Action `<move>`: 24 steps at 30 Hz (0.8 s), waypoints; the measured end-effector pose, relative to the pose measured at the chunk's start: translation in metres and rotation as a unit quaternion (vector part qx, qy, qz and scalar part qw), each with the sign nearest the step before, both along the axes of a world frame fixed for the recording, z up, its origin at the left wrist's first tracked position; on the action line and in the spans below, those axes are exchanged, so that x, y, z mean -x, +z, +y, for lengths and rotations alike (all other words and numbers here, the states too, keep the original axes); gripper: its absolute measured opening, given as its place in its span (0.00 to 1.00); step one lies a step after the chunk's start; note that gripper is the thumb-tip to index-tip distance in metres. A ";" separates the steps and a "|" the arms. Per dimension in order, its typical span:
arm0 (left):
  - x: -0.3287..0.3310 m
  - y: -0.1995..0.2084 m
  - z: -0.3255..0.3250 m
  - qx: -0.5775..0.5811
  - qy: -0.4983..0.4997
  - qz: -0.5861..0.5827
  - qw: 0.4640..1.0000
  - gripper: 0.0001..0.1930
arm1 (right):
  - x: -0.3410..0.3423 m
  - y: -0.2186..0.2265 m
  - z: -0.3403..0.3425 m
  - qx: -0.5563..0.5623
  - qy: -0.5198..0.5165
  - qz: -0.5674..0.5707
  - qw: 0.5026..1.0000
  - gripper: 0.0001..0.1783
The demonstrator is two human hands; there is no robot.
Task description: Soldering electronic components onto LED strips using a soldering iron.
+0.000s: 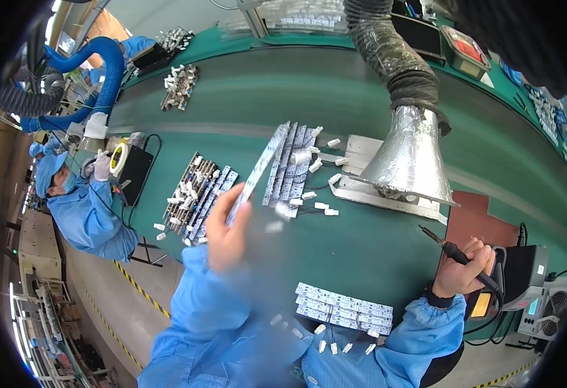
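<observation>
My left hand (226, 234) pinches the near end of a long, narrow circuit board strip (257, 169), which slants up and away over the bench. Just beyond it lies a stack of similar boards (290, 171) with white plug connectors on short dark leads. In my right hand (465, 270), fingers wrapped round its handle, is a soldering iron (452, 249), its tip pointing left and away. Several more board strips (345, 307) lie side by side at the bench's near edge, their white connectors (335, 348) hanging towards me. A blur partly covers the area beside my left forearm.
A foil-wrapped fume hood (407, 158) hangs over a white metal holder (354, 152). A soldering station (522, 275) stands at the right, beside a reddish-brown mat (477, 223). Left of my hand is a board pile (196, 197). A co-worker in blue (89, 210) sits at far left.
</observation>
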State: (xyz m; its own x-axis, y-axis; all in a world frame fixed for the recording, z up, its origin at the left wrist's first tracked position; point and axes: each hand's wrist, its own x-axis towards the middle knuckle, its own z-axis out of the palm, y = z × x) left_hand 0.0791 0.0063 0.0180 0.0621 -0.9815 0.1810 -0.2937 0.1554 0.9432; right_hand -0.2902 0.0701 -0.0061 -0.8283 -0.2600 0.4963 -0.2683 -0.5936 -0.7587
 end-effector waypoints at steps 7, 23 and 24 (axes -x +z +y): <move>0.013 -0.043 -0.053 0.089 -0.058 -0.314 0.943 0.24 | -0.001 -0.002 0.002 -0.028 0.052 0.016 0.998 0.20; 0.050 -0.037 -0.064 0.203 -0.100 -0.427 0.876 0.27 | 0.013 0.016 0.027 0.001 -0.010 -0.011 1.000 0.20; 0.051 -0.043 -0.076 0.204 -0.098 -0.422 0.878 0.27 | 0.013 0.019 0.029 -0.010 -0.014 -0.026 1.000 0.20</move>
State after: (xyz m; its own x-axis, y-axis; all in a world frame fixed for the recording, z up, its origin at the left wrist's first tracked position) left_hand 0.0277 -0.0694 -0.0248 -0.4261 -0.8014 0.4197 -0.7915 0.5550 0.2560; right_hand -0.3029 0.0993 0.0130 -0.8597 -0.2459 0.4478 -0.2453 -0.5702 -0.7840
